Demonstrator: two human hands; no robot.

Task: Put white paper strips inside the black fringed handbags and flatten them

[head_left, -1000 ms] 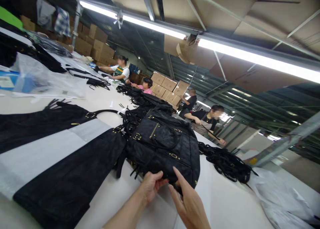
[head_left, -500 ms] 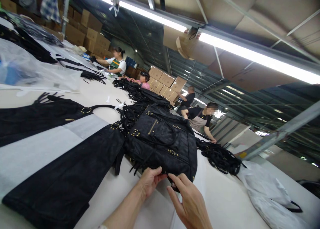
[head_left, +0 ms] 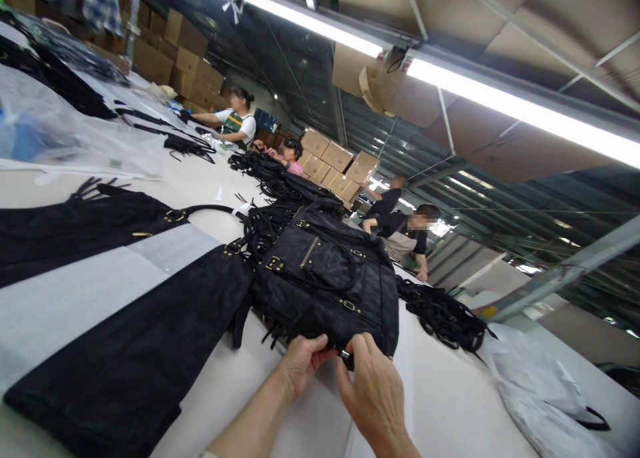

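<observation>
A black leather handbag (head_left: 330, 278) with brass buckles, a small zip and looped handles lies on the white table in front of me. At its near edge my left hand (head_left: 303, 363) is closed, pinching the rim between thumb and fingers. Just to the right, my right hand (head_left: 373, 385) has its fingers curled together against the same edge. A small dark piece with a shiny metal end (head_left: 346, 357) shows at those fingertips; its kind is unclear. Black fringes hang from the bag's left side.
At left another black bag (head_left: 135, 331) lies beside white paper (head_left: 100, 278). Black fringed straps (head_left: 450, 318) and clear plastic (head_left: 540, 378) lie at right. Several people work farther along the table (head_left: 450, 385). Cartons (head_left: 325, 158) are stacked behind; a metal post (head_left: 565, 271) slants at right.
My right hand's fingers have closed in and curled at the bag's edge, where they were more stretched. My left hand keeps its pinch. The view has shifted slightly.
</observation>
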